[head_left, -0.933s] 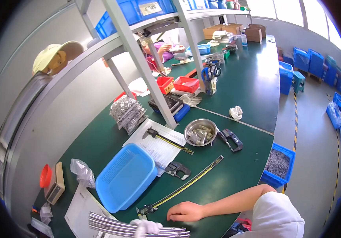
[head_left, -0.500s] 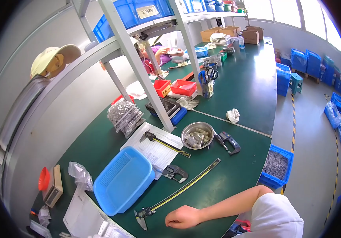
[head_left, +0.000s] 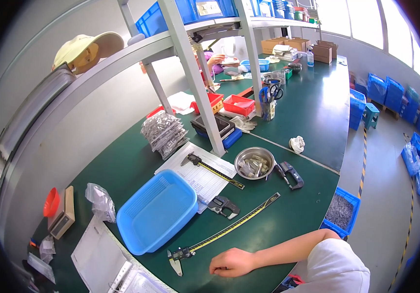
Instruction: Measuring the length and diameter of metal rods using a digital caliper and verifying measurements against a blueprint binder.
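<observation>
- The right hand [head_left: 233, 262] rests on the green desk [head_left: 288, 219], fingers loosely curled and holding nothing; the left hand is out of view.
- Just beside it lies a long caliper [head_left: 224, 229], its head end nearest the knuckles.
- The caliper looks stiff, metal, fairly heavy; best gripped near the jaw head.
- Further out: blue basket [head_left: 157, 211], steel bowl [head_left: 254, 162].

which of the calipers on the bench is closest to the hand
The long caliper, lying diagonally across the green bench; its jaw end sits just left of the right hand. The other calipers lie farther away, near the paper and the steel bowl.
</observation>
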`<state>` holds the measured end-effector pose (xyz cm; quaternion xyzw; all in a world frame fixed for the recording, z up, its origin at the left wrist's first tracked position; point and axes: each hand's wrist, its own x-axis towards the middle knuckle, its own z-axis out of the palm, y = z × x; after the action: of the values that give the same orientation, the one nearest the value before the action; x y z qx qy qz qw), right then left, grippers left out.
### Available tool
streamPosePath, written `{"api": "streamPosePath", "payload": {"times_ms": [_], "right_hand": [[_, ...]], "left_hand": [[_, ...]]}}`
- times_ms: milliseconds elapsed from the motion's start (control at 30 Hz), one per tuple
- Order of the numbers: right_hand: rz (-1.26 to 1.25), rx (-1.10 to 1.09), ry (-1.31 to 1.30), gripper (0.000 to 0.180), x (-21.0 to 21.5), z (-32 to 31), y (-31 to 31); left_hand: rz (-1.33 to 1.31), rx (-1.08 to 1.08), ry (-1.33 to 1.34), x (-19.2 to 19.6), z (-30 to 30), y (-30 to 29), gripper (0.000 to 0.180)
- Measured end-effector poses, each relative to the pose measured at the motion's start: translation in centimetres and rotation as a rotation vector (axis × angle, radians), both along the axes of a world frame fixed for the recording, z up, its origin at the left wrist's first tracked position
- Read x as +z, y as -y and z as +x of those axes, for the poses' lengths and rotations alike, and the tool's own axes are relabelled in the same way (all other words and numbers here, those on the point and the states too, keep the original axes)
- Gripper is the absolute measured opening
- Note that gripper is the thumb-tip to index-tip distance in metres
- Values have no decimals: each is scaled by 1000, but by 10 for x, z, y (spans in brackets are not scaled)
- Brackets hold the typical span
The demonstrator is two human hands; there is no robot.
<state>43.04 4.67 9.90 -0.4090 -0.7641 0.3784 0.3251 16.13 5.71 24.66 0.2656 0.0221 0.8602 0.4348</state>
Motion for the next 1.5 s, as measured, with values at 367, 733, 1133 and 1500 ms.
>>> {"api": "streamPosePath", "payload": {"times_ms": [367, 733, 1133, 1500], "right_hand": [[76, 53, 35, 12, -2, 1, 0], [84, 40, 15, 11, 0, 2, 6], [160, 62, 2, 10, -2, 2, 5], [193, 84, 13, 11, -8, 2, 4]], "left_hand": [[-24, 812, -561, -26, -46, 5, 29], [-382, 1319, -855, -9, -36, 21, 18], [-5, 889, -531, -13, -27, 21, 20], [247, 614, -280, -22, -14, 14, 26]]}}
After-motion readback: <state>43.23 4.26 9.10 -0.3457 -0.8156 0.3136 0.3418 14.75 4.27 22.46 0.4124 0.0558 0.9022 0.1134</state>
